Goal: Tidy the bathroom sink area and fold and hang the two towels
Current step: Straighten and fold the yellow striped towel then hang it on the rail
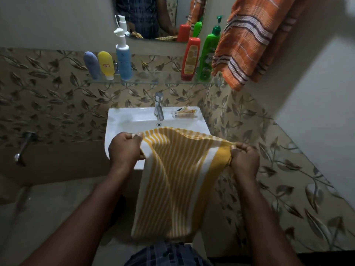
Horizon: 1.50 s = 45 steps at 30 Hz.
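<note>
Towel: a yellow-and-white striped towel (172, 179) is held up at the front edge of the white sink (123, 120), its top hem over the basin's near rim and the rest hanging below the sink front toward the person's waist
Left hand: the left hand (124, 148) has fingers curled tight round the hem's corner, at the sink's front-left
Right hand: the right hand (244, 160) pinches the opposite corner, just off the sink's front-right
Long axis: it runs top to bottom, from the gripped hem down to the loose lower edge; the stripes follow it, and the hem lies crosswise, roughly parallel to the sink front
Slack: the hem sags between the two hands, and one layer droops lower than the other
Risk, drop: if either pinch loosens, that corner would likely fall and the cloth swing to the floor below the sink
Risk, wetting: the sagging middle could dip into the basin; whether the basin is wet cannot be told
Risk, crooked fold: with the layers uneven, bringing the corners together now would probably give a skewed fold
Risk, knock: a wide sweep could catch the small clear tray (185, 113) right of the faucet (159, 106) on the sink's back ledge
Second towel: an orange striped towel (247, 45) already hangs high to the sink's right
</note>
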Each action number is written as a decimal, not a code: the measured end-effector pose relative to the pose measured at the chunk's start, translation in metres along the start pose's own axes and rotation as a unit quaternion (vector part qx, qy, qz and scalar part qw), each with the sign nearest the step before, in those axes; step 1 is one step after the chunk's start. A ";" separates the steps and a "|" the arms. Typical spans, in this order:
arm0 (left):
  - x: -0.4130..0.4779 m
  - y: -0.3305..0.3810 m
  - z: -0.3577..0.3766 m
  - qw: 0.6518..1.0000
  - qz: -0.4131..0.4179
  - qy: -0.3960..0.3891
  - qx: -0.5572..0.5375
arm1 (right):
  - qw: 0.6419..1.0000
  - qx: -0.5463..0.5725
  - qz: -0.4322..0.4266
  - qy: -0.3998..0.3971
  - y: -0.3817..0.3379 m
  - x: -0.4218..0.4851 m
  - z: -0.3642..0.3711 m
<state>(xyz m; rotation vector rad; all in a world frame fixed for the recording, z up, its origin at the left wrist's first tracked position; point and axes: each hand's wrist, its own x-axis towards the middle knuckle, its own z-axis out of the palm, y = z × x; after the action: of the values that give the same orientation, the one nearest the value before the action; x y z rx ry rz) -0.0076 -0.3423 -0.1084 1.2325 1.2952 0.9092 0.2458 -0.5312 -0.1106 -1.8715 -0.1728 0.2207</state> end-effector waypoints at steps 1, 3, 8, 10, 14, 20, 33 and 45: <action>-0.008 0.001 0.004 1.000 0.000 -0.001 -0.010 | 1.000 0.006 -0.006 0.023 0.003 -0.007 0.003; -0.027 0.001 0.014 1.000 0.005 -0.003 -0.031 | 0.998 0.029 -0.011 0.057 0.004 -0.024 0.009; -0.073 0.005 0.039 0.997 0.073 -0.021 -0.026 | 0.995 0.102 -0.019 0.001 -0.006 -0.059 0.024; -0.085 0.006 0.049 0.992 0.121 -0.037 0.008 | 0.993 0.099 -0.047 -0.042 -0.011 -0.076 0.031; -0.098 0.004 0.063 0.978 0.191 -0.032 0.083 | 0.988 0.072 -0.101 -0.087 -0.013 -0.100 0.037; -0.102 -0.002 0.064 0.970 0.220 -0.040 0.097 | 0.984 0.056 -0.126 -0.109 -0.011 -0.106 0.036; -0.107 -0.003 0.062 0.986 0.150 -0.054 0.039 | 0.985 0.085 -0.118 -0.089 -0.005 -0.119 0.036; -0.111 -0.006 0.062 0.990 0.104 -0.084 -0.037 | 0.978 0.062 -0.183 -0.082 -0.009 -0.125 0.034</action>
<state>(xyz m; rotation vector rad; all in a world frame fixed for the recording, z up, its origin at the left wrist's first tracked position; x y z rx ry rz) 0.0390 -0.4605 -0.1015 1.3735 1.0048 0.9684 0.1160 -0.5256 -0.1042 -1.6631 -0.5973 0.1275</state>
